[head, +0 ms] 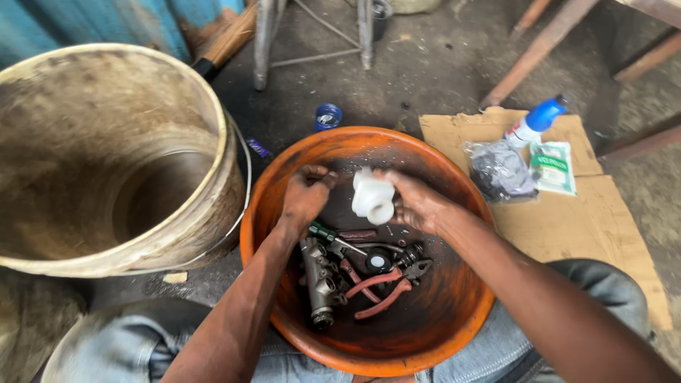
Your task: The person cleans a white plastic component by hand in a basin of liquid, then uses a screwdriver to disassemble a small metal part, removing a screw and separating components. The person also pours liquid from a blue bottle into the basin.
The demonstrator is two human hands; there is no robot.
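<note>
I see a dark, stained concrete floor [440, 64]. An orange basin [454, 312] sits between my knees. My right hand [418, 202] has its fingers clamped on a white plastic reservoir [373, 198] held above the basin. My left hand [306, 195] is curled in a loose fist just beside it. Red-handled pliers [379, 287] and a metal cylinder [319, 280] lie inside. A large dirty bucket [106, 156] stands left; flattened cardboard [589, 220] lies right.

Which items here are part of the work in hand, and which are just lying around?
In use: white plastic fitting held by right hand; left hand beside it; round orange plastic basin.

Lying about: red-handled pliers, grey metal cylinder, large dirty bucket, blue-capped white bottle, brown cardboard sheet.
</note>
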